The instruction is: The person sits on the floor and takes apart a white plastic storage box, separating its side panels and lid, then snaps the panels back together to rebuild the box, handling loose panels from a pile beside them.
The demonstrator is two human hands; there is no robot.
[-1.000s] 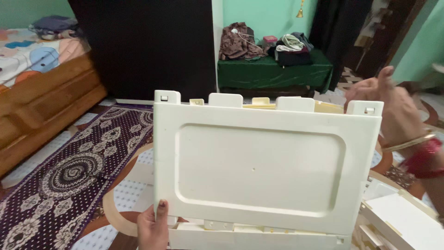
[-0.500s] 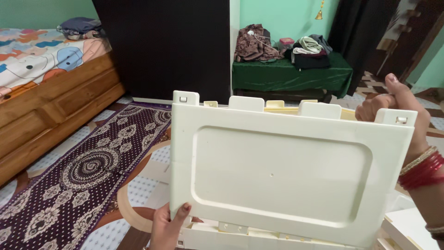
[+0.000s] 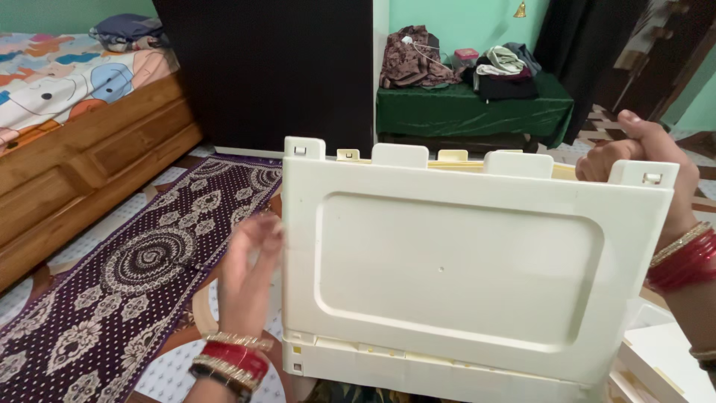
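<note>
Between the two hands, seen from the head camera, stands a cream plastic panel point(image 3: 477, 276), upright and filling the middle of the view. Its top edge carries square tabs, and its face has a large recessed rectangle with rounded corners. Curled shut at the top right corner, the right hand point(image 3: 641, 160) has its fingers point(image 3: 608, 160) closed by that corner tab, gripping there as far as can be seen; red and gold bangles point(image 3: 682, 261) ring the wrist below. Just off the panel's left edge, the left hand point(image 3: 250, 272) is blurred, its fingers loosely spread, holding nothing and close to the edge, touching or barely apart, which cannot be told. Beneath the fingers, more cream plastic parts point(image 3: 418, 366) meet the panel's bottom edge; whether they are joined is unclear. Judging by this, the panel is raised and steadied, but not visibly fixed to anything. Beyond the fingers lie a patterned rug point(image 3: 127, 291), a wooden bed point(image 3: 82, 157) and a green-draped table point(image 3: 470, 112) piled with clothes.
</note>
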